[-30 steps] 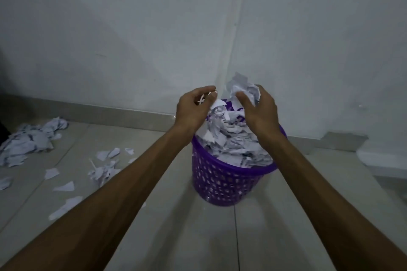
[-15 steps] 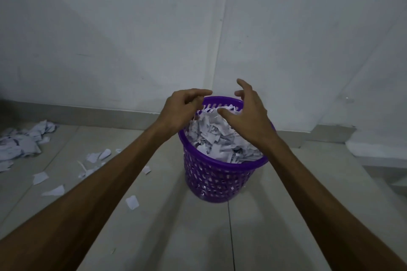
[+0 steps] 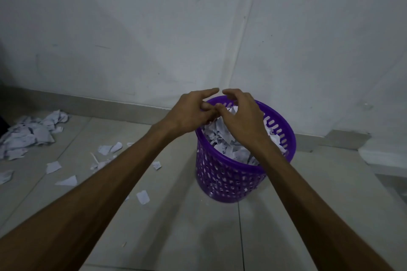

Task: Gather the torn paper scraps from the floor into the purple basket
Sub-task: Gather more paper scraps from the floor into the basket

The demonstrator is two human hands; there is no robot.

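Purple plastic with rows of slots makes up the basket [image 3: 231,180], which stands on the grey tiled floor [image 3: 198,237] at about one o'clock from the person, in the corner where two pale walls [image 3: 132,28] meet. It is heaped nearly to its rim with torn paper scraps [image 3: 222,138]. Both hands hover over its far-left rim, fingertips almost meeting. The left hand [image 3: 189,112] has loosely curled fingers and seems to hold nothing. The right hand [image 3: 240,116] is likewise loosely curled, thumb and fingers a little apart, with no scrap visible in it; whether a small bit clings between the touching fingers cannot be told.

More scraps lie well apart from the basket: a crumpled pile [image 3: 28,132] at nine to ten o'clock by the skirting, and loose pieces [image 3: 66,180] scattered between that pile and the basket, one piece [image 3: 143,197] near the left forearm.

The paper should be very light, limp and easily crushed, so it will flutter or slip away if taken loosely. A judgement: the pile is best scooped from underneath with both palms and squeezed together, while flat single pieces need a fingertip pinch at a raised edge. The full basket may spill unless the load is pressed down.

Faint dark print shows on some scraps, but none is readable, and no brand appears on the basket.
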